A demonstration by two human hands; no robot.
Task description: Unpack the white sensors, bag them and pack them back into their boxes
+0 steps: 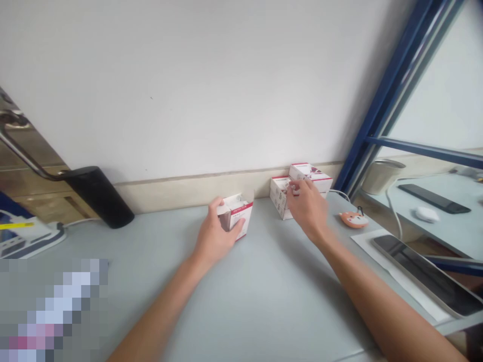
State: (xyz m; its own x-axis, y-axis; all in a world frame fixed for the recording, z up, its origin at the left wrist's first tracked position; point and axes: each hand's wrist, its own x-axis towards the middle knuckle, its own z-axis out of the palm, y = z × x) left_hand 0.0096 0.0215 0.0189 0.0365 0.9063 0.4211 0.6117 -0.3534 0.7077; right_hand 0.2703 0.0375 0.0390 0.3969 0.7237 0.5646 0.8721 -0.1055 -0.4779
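Observation:
A small white cardboard box (237, 214) with a red band reading "DETECTOR" stands on the grey table, its top flaps up. My left hand (212, 236) grips this box, thumb on the near side and fingers round the far left. At the wall, two similar red-edged boxes stand together: the left box (278, 197) and the right box (319, 182). Over them is my right hand (310, 205), its thumb and fingertips pinched at the top of the left box. Whatever lies between those fingertips is too blurred to name.
On the right lie an orange animal-face case (353, 219) and a dark phone-like slab (426, 271) on white paper. A blue-framed partition (381, 95) rises behind them. On the left are a black cylinder (98, 196) on a metal arm and a white power strip (33, 237).

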